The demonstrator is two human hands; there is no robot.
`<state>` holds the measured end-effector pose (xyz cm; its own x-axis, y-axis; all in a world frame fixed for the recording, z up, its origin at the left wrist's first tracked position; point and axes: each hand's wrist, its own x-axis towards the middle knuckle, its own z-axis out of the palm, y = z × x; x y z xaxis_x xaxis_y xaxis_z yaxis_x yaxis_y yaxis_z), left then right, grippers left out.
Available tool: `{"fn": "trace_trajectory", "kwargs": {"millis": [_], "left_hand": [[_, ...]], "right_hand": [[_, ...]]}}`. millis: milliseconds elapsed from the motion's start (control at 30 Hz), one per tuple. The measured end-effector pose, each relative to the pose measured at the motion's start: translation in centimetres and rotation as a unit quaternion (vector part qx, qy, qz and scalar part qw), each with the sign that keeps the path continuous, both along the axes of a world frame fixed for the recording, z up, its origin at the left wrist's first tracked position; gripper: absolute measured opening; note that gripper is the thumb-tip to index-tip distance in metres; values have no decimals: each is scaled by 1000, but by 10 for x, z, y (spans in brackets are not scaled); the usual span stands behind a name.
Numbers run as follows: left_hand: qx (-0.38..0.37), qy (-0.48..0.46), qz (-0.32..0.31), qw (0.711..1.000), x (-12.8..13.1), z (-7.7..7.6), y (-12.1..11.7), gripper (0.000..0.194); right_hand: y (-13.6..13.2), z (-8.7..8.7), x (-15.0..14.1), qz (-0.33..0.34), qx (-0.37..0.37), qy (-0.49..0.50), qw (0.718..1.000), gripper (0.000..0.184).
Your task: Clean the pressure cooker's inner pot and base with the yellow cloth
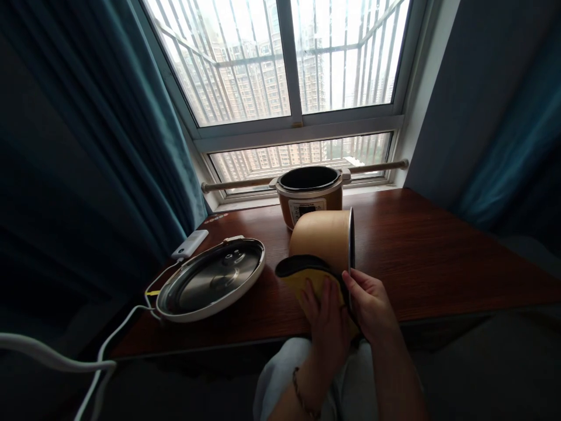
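Observation:
A gold inner pot (322, 234) lies tipped on its side, its rim turned to the right, above the near part of the table. My right hand (368, 298) pinches the pot's rim between thumb and fingers. With fingers spread, my left hand (324, 313) holds a yellow cloth with a dark edge (302, 279) up against the pot's near side. Part of the cloth is hidden under the hand. Just behind the pot stands the cooker body (287, 207), upright and uncovered, with a label on its front.
A round cooker lid (210, 286) rests on the wooden table (421, 251) at left, its metal inside facing up. Behind it lie a white power strip (190, 244) and a white cable (103, 345). A barred window (298, 123) and a rail (245, 185) stand behind; blue curtains (144, 146) hang at the sides.

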<state>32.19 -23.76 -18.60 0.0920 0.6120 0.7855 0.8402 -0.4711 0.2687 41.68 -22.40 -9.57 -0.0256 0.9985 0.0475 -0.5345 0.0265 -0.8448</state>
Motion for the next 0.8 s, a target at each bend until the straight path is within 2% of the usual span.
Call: {"fn": "trace_trajectory", "kwargs": {"millis": [100,167,233,300,367,467,533,600,667,800], "left_hand": [[43,91,-23,995,-3,5,-2,55],[48,83,-14,995,-7,6,-2,54],[40,5,1,999,-12,5,0,56],[12,-132,19,991,-15,4,3,58],[-47,-294,24,954,-16,4,5,57],[-147,-493,-6,857,-17,12,11,56],[-183,-571,-39,799,-17,19,14,55],[-200,-615,-57,761,-17,25,17,54],[-207,-632,-60,745,-18,27,19,52],[-202,-626,-58,751,-18,23,17,51]], "right_hand": [[-4,2,1,-5,-9,9,1000,28],[-7,7,4,-13,-22,9,1000,29],[-9,12,6,-13,-31,8,999,30],[-9,16,7,-6,-34,15,999,33],[-6,16,9,-5,-38,21,999,40],[-1,13,14,-31,-49,6,998,51],[1,9,21,-39,-52,-25,998,54],[0,6,28,-8,-48,-61,997,50],[-1,3,34,24,-38,-86,995,42],[-3,1,36,28,-20,-90,995,34]]}}
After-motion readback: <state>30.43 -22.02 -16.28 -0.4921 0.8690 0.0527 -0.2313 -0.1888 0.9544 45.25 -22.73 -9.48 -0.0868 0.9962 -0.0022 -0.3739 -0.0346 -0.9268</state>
